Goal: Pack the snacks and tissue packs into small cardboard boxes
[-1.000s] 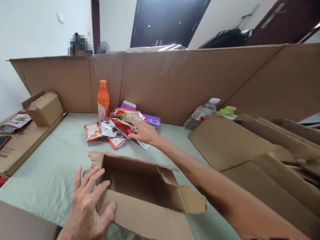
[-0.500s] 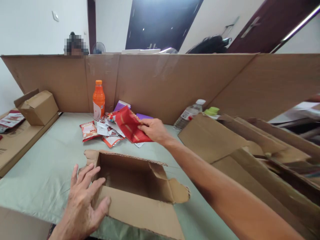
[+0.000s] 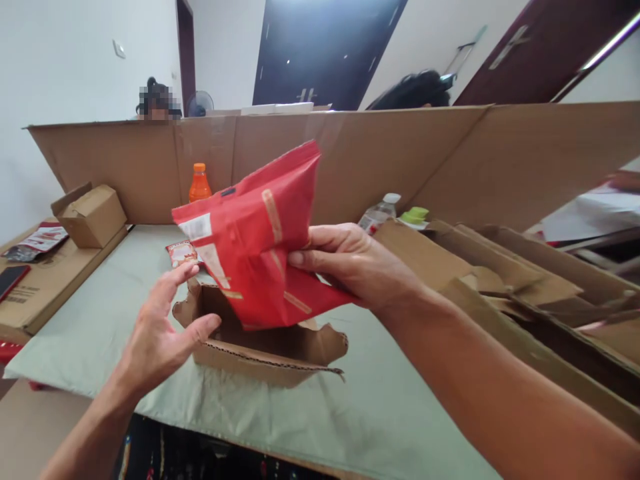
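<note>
White walls (image 3: 90, 100) and dark double doors (image 3: 320, 53) stand at the back of the room, behind a long cardboard partition (image 3: 375, 160) with a person's head just showing above it. In front spreads a table under a creased pale green cloth (image 3: 390, 400). Opened-out cardboard (image 3: 425, 257) leans in a heap along its right side. Near the front edge sits an open box (image 3: 250, 363), mouth up, its torn flaps standing ragged.

A puffy red bag (image 3: 260, 247) is over that box, hiding much of the opening; whether its lower edge dips inside cannot be told. The right hand (image 3: 355, 260) pinches the bag's right side between thumb and fingers. The left hand (image 3: 160, 327) is spread, thumb apart from the fingers, at the box's left end; contact with the cardboard is unclear.

The step in hand looks like bringing the bag to the box. A move down from here would call for turning the wide bag along the opening and keeping the flaps clear.

Beyond are a small carton (image 3: 97, 213), an orange bottle (image 3: 200, 187), a clear bottle (image 3: 380, 213) and a little packet (image 3: 181, 253).
</note>
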The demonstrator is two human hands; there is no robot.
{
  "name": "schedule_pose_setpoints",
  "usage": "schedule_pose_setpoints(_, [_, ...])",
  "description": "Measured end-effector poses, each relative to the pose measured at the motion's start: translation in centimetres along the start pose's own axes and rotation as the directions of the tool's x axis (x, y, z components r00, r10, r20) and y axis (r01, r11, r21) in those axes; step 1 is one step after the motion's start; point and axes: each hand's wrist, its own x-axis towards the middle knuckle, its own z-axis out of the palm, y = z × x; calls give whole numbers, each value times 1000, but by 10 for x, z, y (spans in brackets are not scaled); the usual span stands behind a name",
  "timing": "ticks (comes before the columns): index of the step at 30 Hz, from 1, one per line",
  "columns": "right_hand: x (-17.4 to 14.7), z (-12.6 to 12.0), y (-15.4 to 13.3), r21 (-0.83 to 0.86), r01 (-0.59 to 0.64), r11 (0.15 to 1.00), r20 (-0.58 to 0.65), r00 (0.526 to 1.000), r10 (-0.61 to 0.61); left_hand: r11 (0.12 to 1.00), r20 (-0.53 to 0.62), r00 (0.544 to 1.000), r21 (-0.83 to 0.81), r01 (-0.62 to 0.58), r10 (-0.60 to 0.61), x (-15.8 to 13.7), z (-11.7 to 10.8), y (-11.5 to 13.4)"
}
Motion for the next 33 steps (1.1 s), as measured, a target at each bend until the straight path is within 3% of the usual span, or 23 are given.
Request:
schedule_pose_setpoints(2, [0,9,4,11,-11,1000,98,995,10,930,48,995,-354,99,-87,10,5,10])
schedule_pose_setpoints(5, [2,17,8,-4,9,1000,174,985,-9,697,141,975,-682,221,-171,20,18,22])
schedule_pose_setpoints(7, [3,20,8,-2,51,999,182,982,-50,609,97,962,-757,238,-256,25,26,25])
schedule_pose_setpoints(10, [1,21,3,8,102,995,241,965,-100,557,-27,937,-810,183,-347,28,37,25])
schedule_pose_setpoints(13, [-1,25,2,-64,124,990,274,956,-103,566,-70,928,-809,162,-367,28,48,23])
schedule_pose_setpoints(17, [-1,31,9,-196,188,962,110,979,-169,612,-41,943,-770,181,-330,25,57,23])
schedule_pose_setpoints(19, [-4,31,15,-219,206,954,45,979,-201,675,19,967,-713,190,-252,21,55,22])
schedule_pose_setpoints(21, [-10,27,20,-233,210,950,-27,975,-222,801,96,982,-568,188,-162,15,45,19])
schedule_pose_setpoints(24, [-21,17,27,-300,179,937,-109,969,-220,993,244,969,-107,56,-28,1,22,14])
schedule_pose_setpoints(27, [-31,12,33,-485,87,870,-24,993,-113,934,483,873,279,-224,65,-15,2,8])
schedule_pose_setpoints(29, [-34,15,38,-689,8,725,46,998,33,864,560,826,383,-327,65,-23,-5,3])
schedule_pose_setpoints(33, [-30,30,47,-958,-12,288,77,952,295,801,529,846,477,-363,68,-32,-3,-9])
